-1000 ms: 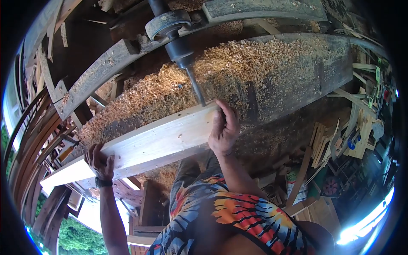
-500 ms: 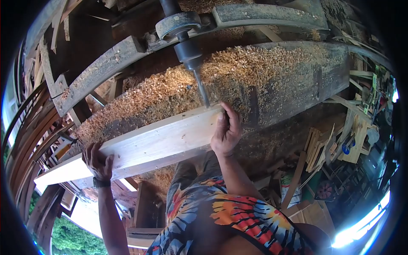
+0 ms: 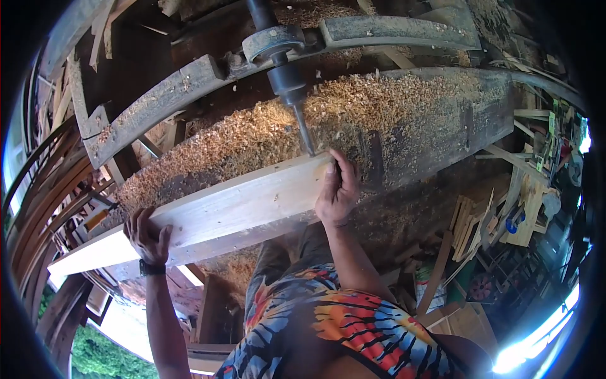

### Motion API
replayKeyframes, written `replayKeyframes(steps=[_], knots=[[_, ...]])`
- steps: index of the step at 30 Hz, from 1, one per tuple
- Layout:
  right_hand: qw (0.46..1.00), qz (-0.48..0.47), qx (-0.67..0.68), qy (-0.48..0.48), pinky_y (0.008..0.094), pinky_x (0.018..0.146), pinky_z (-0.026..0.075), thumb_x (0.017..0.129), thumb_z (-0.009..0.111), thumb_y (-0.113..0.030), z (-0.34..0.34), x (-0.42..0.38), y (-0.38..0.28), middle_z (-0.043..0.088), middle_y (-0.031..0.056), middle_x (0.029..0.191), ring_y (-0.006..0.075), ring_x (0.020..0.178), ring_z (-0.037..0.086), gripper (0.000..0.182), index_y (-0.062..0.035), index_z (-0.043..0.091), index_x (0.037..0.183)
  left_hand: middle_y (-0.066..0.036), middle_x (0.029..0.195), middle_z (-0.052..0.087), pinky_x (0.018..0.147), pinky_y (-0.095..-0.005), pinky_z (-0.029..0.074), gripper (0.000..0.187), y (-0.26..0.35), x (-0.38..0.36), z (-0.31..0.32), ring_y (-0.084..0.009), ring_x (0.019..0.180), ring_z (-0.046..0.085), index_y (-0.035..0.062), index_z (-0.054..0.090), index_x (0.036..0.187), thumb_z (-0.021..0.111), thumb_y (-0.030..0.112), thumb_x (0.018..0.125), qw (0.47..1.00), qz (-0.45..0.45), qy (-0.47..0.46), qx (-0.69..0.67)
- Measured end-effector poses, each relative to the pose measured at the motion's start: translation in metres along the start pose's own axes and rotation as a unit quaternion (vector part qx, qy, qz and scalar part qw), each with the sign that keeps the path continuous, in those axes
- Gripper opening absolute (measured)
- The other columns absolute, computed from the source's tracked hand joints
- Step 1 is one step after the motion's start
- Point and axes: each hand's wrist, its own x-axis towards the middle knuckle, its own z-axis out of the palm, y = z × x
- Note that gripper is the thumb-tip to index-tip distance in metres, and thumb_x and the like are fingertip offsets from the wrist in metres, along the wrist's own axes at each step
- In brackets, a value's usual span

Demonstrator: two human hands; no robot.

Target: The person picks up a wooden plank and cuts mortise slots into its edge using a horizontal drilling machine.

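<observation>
A long pale wooden plank [image 3: 246, 201] lies on edge across the worktable, one narrow edge facing up. My right hand [image 3: 338, 189] grips its right end, thumb on the near face and fingers over the top edge. Farther left, my left hand [image 3: 148, 237] is wrapped over the plank, with a dark band at the wrist. A drill bit [image 3: 303, 129] points down from a dark chuck [image 3: 287, 83], its tip right at the plank's top edge, close to my right fingertips.
Wood shavings [image 3: 379, 95] cover much of the worktable [image 3: 492, 110]. Behind it runs a curved timber beam [image 3: 398, 28] beneath the drill's spindle. Curved wood strips [image 3: 47, 208] are stacked at left. Wood offcuts [image 3: 467, 221] and a fan-like round red thing [image 3: 481, 285] are at lower right.
The view has shifted slightly, moving the drill and beam a little to the right in the picture. Both hands keep their hold on the plank.
</observation>
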Motion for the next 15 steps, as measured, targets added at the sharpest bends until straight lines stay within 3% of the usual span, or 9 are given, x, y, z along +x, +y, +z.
replayKeyframes(steps=[2,7,15], knots=[[1.0,-0.006,-0.005,-0.006,0.0452,0.097,0.05,0.106,0.061,-0.011,-0.002,0.0,0.0,0.075,0.0117,0.117,0.0328,0.104,0.065,0.029,-0.0085,0.071,0.133,-0.019,0.124,0.07,0.11,-0.0534,0.04,0.067,0.003,-0.001,0.001,-0.0393,0.119,0.062,0.0043,0.072,0.122,0.071,0.063,0.089,1.0,-0.002,0.007,0.004],[0.999,-0.018,0.033,0.015,0.0443,0.096,0.051,0.106,0.062,-0.011,-0.006,-0.005,0.001,0.076,0.0113,0.117,0.0313,0.105,0.065,0.029,-0.0071,0.072,0.132,-0.017,0.122,0.071,0.111,-0.0541,0.04,0.063,0.002,-0.006,0.006,-0.0392,0.12,0.062,0.0045,0.072,0.12,0.073,0.06,0.09,1.0,0.012,0.026,-0.011],[0.999,0.009,0.052,0.007,0.0427,0.097,0.052,0.106,0.064,-0.011,-0.006,-0.011,0.003,0.073,0.0122,0.118,0.0305,0.109,0.065,0.028,-0.0052,0.071,0.132,-0.017,0.12,0.071,0.109,-0.0528,0.041,0.06,0.01,-0.003,0.001,-0.0383,0.114,0.063,0.0053,0.072,0.117,0.076,0.054,0.083,1.0,0.005,0.027,0.0]])
